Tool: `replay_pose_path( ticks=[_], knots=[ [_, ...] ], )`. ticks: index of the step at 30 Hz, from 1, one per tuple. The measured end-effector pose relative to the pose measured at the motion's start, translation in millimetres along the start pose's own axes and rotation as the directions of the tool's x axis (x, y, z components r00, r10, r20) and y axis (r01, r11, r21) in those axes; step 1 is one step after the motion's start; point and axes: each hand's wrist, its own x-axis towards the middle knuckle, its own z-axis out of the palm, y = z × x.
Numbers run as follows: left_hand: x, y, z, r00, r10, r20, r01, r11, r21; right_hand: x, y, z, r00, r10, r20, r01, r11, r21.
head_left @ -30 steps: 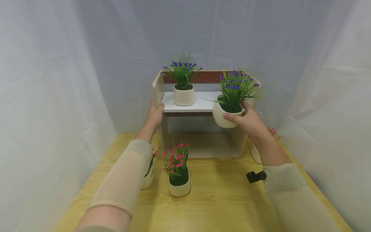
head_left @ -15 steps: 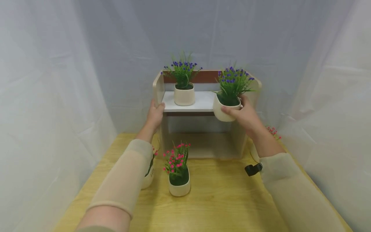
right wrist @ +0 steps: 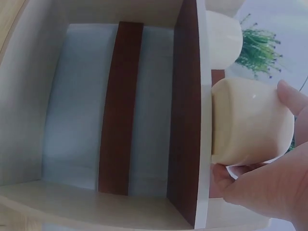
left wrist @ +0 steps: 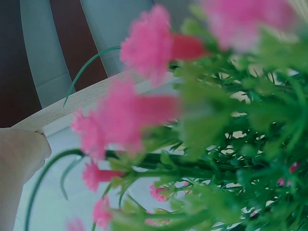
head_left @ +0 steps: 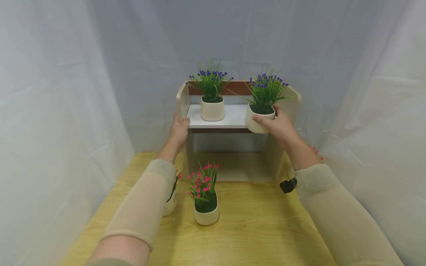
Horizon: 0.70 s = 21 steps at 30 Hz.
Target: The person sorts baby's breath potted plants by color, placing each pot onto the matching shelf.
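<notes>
My right hand (head_left: 283, 127) grips a white pot (head_left: 254, 123) of purple flowers by its right side. The pot is upright at the front edge of the upper board (head_left: 233, 120) of a two-tier desktop shelf. In the right wrist view the pot's base (right wrist: 224, 120) is right at that board's edge. My left hand (head_left: 178, 133) holds the shelf's left side panel (head_left: 183, 101), thumb toward the inside and fingers outside. A second pot with purple flowers (head_left: 212, 111) stands on the upper board, left of the held one.
On the wooden table (head_left: 253, 229), a pot with pink flowers (head_left: 206, 218) stands before the shelf. Another pink-flowered pot (head_left: 170, 207) is partly behind my left sleeve. Pink flowers (head_left: 314, 149) show beyond my right forearm. White sheeting (head_left: 66, 111) surrounds the table.
My right hand has moved the purple-flowered pot a little up and away from me, toward the upper board, and it tilts less. The left hand stays on the side panel.
</notes>
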Motion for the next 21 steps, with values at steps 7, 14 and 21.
replay_pose_path(
  ticks=[7, 14, 21],
  knots=[
    [0.4, 0.0, -0.2, 1.000, -0.010, 0.001, 0.010, 1.000, 0.005, 14.3, -0.2, 0.7, 1.000, -0.003, -0.027, 0.002, 0.999, -0.049],
    [-1.4, 1.5, -0.5, 0.999, -0.033, 0.008, 0.033, 0.999, 0.014, 26.7, -1.6, 1.5, 0.999, -0.010, -0.035, 0.007, 0.995, -0.100],
    [-2.7, 3.4, 0.2, 0.999, -0.032, 0.004, 0.032, 0.999, 0.019, 38.1, -0.8, 3.1, 0.998, -0.010, -0.055, 0.003, 0.993, -0.120]
  ],
)
